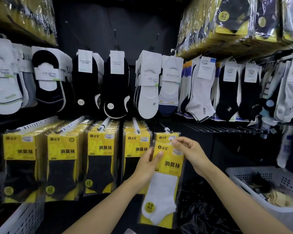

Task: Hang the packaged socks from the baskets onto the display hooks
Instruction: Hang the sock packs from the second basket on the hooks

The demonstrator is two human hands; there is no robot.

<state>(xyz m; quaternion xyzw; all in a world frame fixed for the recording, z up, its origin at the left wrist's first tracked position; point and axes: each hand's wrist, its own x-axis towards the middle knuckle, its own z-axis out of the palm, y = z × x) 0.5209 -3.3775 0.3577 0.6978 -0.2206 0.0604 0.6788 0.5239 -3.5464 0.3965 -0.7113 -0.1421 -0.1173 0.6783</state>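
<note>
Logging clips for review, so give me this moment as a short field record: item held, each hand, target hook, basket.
item held: yellow pack of white socks
left hand: grips the pack's left edge
right hand: pinches the pack's top
target hook: rightmost lower hook; held pack not yet on it
basket: white basket at right, packs inside
</note>
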